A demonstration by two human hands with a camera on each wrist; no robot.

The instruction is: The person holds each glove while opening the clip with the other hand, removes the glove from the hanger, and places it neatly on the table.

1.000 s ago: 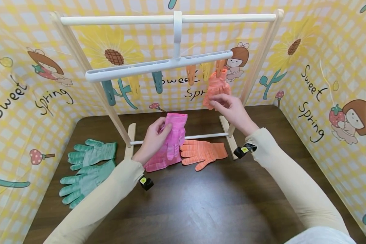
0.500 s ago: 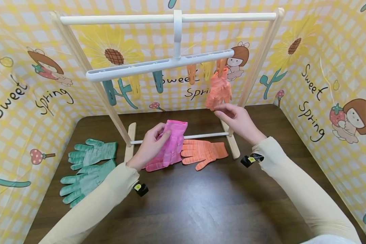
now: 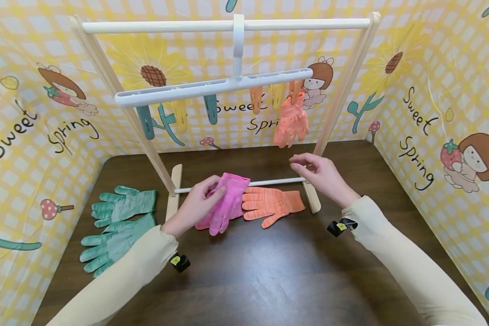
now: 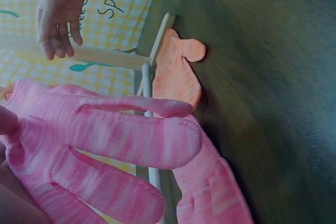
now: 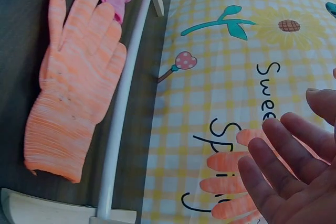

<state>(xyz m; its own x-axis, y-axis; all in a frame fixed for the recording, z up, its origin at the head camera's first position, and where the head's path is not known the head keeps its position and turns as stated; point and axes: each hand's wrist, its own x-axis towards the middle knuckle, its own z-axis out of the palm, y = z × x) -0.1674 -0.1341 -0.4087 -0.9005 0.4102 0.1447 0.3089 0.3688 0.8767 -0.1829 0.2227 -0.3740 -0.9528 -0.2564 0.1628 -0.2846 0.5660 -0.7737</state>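
My left hand (image 3: 205, 195) grips a pink glove (image 3: 228, 199) by its cuff, and the fingers (image 4: 105, 145) droop just above the table. A second pink glove (image 4: 210, 192) lies beneath it. Next to these, an orange glove (image 3: 273, 203) lies flat by the rack's lower rod (image 3: 269, 182). Its mate (image 3: 291, 122) hangs from a peg on the white hanger bar (image 3: 212, 88). My right hand (image 3: 309, 167) hovers below that hanging glove, with its fingers (image 5: 283, 166) relaxed and holding nothing.
A wooden rack with a white top rod (image 3: 167, 26) stands across the back of the dark table (image 3: 269, 271). Several coloured pegs (image 3: 211, 109) hang free on the bar. Two green gloves (image 3: 120, 222) lie at the left. Patterned walls enclose three sides.
My right hand let go of the hanging orange glove and dropped down and right. My left hand lowered the pink glove toward the table.
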